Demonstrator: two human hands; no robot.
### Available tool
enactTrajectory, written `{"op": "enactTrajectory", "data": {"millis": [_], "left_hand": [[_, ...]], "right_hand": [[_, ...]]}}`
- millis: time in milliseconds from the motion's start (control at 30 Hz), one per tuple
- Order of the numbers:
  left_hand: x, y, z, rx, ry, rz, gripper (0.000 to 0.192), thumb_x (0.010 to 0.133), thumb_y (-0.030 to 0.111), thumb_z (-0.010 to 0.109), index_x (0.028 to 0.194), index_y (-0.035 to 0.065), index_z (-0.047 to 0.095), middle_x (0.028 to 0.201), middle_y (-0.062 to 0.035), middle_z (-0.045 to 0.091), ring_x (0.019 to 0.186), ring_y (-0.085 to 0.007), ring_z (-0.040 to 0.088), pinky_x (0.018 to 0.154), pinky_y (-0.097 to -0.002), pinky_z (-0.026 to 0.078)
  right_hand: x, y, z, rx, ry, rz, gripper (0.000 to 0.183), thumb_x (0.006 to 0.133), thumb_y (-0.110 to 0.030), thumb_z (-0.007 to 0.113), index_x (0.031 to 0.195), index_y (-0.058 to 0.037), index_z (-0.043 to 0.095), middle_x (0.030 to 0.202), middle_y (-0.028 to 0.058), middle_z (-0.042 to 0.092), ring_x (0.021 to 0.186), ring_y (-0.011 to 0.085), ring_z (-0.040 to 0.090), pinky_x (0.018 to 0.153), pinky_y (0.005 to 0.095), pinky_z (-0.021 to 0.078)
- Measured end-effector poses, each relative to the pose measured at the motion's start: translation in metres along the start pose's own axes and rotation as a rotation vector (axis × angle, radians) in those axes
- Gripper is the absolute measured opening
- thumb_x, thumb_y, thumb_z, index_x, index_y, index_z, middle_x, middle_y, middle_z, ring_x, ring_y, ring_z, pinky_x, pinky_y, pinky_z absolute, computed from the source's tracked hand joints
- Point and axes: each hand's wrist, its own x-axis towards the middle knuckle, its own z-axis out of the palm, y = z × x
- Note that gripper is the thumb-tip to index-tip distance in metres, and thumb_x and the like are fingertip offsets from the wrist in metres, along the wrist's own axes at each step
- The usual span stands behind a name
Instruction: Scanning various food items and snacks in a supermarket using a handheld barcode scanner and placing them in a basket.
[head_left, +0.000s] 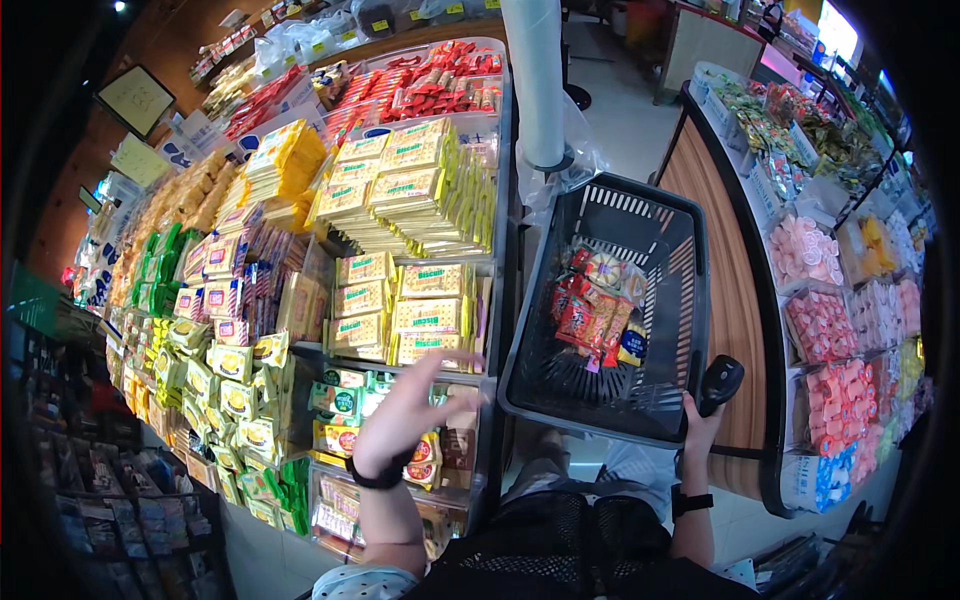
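Note:
My left hand (409, 409), with a dark band at the wrist, reaches over the snack bins at the left, fingers apart, above green and yellow wrapped packs (337, 401). Just beyond the fingertips lie stacked biscuit packs (429, 315) in yellow-edged wrappers. My right hand (701, 427) is at the near right corner of a dark plastic shopping basket (517, 352), with a black handheld device (722, 379) at its fingers. Whether it grips the basket, the device or both is unclear. Several red, white and blue snack packs (592, 315) lie inside the basket.
A pale column (532, 82) with a clear plastic bag (570, 150) stands beyond the basket. Wood-sided candy display bins (731, 300) curve along the right. Cream-and-yellow packs (232, 401), purple-edged packs and red-wrapped snacks (450, 82) fill the left display. Tiled floor (607, 120) shows between the displays.

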Motion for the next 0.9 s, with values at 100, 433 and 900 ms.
{"op": "enactTrajectory", "data": {"millis": [100,433,900], "left_hand": [[0.042,-0.075,-0.014,0.582,0.097,0.096,0.058,0.065,0.013,0.072,0.116,0.0061,0.045,0.111,-0.0117,0.051,0.108,-0.0288,0.047,0.091,-0.0381,0.038],[0.108,-0.116,-0.025,1.096,-0.155,-0.022,0.063,0.054,0.016,0.075,0.109,0.0071,0.044,0.103,-0.0102,0.048,0.099,-0.0282,0.050,0.088,-0.0402,0.038],[0.165,-0.152,-0.049,1.020,-0.047,-0.005,0.078,0.061,0.024,0.076,0.122,0.0000,0.034,0.116,-0.0198,0.044,0.109,-0.0346,0.044,0.089,-0.0405,0.042]], "right_hand": [[-0.002,-0.001,0.002,0.011,0.012,-0.013,0.061,0.073,-0.010,0.070,0.124,-0.0007,0.039,0.108,0.0103,0.054,0.097,0.0197,0.053,0.089,0.0299,0.0376],[0.000,-0.029,0.010,-0.049,0.027,0.041,0.049,0.076,-0.004,0.066,0.119,0.0019,0.043,0.105,0.0083,0.056,0.091,0.0148,0.054,0.085,0.0264,0.0402],[0.007,-0.022,0.013,0.036,0.030,0.043,0.048,0.074,-0.003,0.066,0.117,0.0024,0.045,0.104,0.0083,0.056,0.090,0.0157,0.055,0.081,0.0263,0.0421]]}}
